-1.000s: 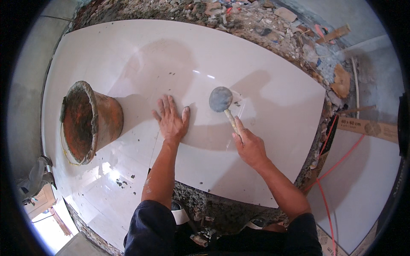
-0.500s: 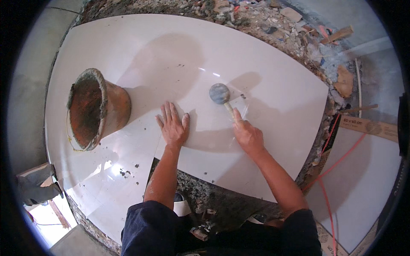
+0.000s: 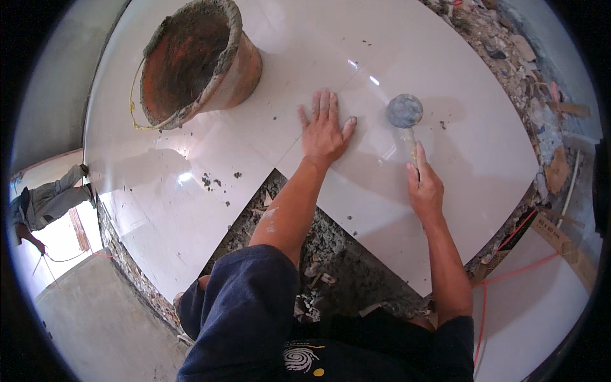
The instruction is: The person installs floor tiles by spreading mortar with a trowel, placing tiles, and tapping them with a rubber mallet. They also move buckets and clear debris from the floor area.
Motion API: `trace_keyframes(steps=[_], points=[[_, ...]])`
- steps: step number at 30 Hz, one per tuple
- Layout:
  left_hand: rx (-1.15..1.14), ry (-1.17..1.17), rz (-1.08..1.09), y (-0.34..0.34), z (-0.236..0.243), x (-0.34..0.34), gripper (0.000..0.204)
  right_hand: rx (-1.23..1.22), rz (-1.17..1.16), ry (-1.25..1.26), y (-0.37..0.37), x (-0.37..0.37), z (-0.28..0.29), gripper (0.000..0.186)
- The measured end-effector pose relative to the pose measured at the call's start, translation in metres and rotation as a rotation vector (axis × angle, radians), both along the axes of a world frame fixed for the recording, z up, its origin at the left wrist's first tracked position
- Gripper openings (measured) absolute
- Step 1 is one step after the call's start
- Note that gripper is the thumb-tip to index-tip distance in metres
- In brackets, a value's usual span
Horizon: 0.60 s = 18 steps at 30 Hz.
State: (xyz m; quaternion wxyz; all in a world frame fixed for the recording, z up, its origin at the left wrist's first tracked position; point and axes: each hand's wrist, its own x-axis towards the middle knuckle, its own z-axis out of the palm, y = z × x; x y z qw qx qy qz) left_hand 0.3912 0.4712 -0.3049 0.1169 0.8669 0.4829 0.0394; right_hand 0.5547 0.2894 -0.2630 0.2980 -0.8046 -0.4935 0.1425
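My left hand point(image 3: 324, 130) lies flat with spread fingers on the glossy off-white tiles point(image 3: 369, 172), beside a joint between them. To its right, my right hand point(image 3: 425, 184) grips the pale handle of a mallet with a round grey head point(image 3: 404, 111), held over the tile. Up and left of my left hand stands an orange bucket point(image 3: 245, 76) caked with cement, with a wire handle. Dark cement crumbs dot the tile surface. Rough, wet-looking mortar bed point(image 3: 331, 254) shows in the gap below my hands.
A person point(image 3: 51, 200) in grey trousers is at the far left, by a bright opening. Rubble point(image 3: 512, 44) runs along the right wall. A white sheet or tile point(image 3: 528, 305) with cardboard edging point(image 3: 560, 242) and a red cord lies at lower right. A concrete wall point(image 3: 57, 83) bounds the left.
The view has turned, so the bucket sits higher and both hands farther right in the picture. More of the other person shows at the left. My right hand still holds the mallet.
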Motion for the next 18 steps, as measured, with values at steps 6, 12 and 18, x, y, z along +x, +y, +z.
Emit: trace_keyframes(steps=[6,12,18], points=[[0.05,-0.019,-0.005,-0.001,-0.002,0.0,0.069,-0.044,-0.004,-0.104,-0.026,-0.001,-0.003,0.047],[0.07,0.011,-0.004,0.0,-0.007,-0.001,0.068,-0.084,-0.021,-0.209,-0.046,0.003,-0.011,0.043],[0.044,0.012,0.006,0.0,-0.007,0.001,0.067,-0.167,0.013,-0.251,-0.048,0.006,-0.012,0.043]])
